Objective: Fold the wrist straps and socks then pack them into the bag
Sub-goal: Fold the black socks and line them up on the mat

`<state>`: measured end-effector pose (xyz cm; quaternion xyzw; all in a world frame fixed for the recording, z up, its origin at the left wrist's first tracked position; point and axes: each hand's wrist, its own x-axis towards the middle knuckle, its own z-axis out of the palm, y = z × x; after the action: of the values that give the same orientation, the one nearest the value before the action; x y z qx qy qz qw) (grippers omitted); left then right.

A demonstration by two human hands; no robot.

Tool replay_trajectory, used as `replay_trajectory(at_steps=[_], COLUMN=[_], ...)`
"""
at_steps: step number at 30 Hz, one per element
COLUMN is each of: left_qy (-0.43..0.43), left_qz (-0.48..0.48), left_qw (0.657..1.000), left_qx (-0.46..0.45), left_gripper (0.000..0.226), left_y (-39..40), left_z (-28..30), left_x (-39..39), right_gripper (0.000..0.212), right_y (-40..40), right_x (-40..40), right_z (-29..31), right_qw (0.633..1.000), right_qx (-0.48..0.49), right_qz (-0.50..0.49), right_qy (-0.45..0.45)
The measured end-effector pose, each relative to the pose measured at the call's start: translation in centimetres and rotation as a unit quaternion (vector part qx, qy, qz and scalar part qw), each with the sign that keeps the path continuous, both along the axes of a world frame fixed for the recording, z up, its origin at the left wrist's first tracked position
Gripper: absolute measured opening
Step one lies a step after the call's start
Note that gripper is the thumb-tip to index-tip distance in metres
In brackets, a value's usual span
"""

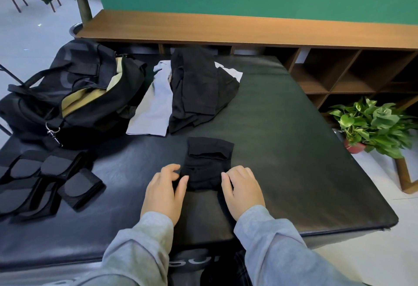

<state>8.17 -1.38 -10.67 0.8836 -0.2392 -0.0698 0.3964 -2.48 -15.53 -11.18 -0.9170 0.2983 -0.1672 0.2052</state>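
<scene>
We're mid-fold on the black fabric sock (207,168); left hand (164,191) & right hand (243,191) sit apart, fingers pinching its near end. Next, prob: double it over neatly, then into the open black duffel bag (67,95)

Black sock (208,163) folded – straps (45,179) left, bag (67,95) open.

Right of the right hand (243,191): bare black worktop (305,150) out to its edge, open passage; between the hands, a folded black sock (207,165) fills the gap, touching both; left of the left hand (164,191), a short clear strip, then wrist straps (45,179) clustered near the edge; beyond the hands, a narrow free band, then grey cloth (153,109) and a black garment pile (199,88); far left beyond, open bag (67,95) blocks that corner.
</scene>
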Motion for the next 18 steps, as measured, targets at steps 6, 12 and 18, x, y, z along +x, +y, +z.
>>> replay_trajectory(at_steps=[6, 12, 18], left_qy=[-0.022, -0.024, -0.100], left_qz=[-0.013, -0.012, -0.058], left_qw=[1.000, 1.000, 0.992], left_qx=[0.009, 0.009, 0.045], left_gripper=[0.041, 0.026, 0.023], left_y=[0.0, 0.0, 0.3], left_z=[0.3, 0.0, -0.8], left_x=[-0.1, 0.1, 0.3], right_gripper=[0.060, 0.025, 0.019], right_y=[-0.1, -0.3, -0.3], right_x=[0.1, 0.3, 0.3], right_z=[0.2, -0.1, -1.2], right_qw=[1.000, 0.999, 0.995], right_qx=[0.018, 0.041, 0.008], right_qz=[0.000, -0.032, -0.046], right_qy=[0.016, -0.011, -0.089])
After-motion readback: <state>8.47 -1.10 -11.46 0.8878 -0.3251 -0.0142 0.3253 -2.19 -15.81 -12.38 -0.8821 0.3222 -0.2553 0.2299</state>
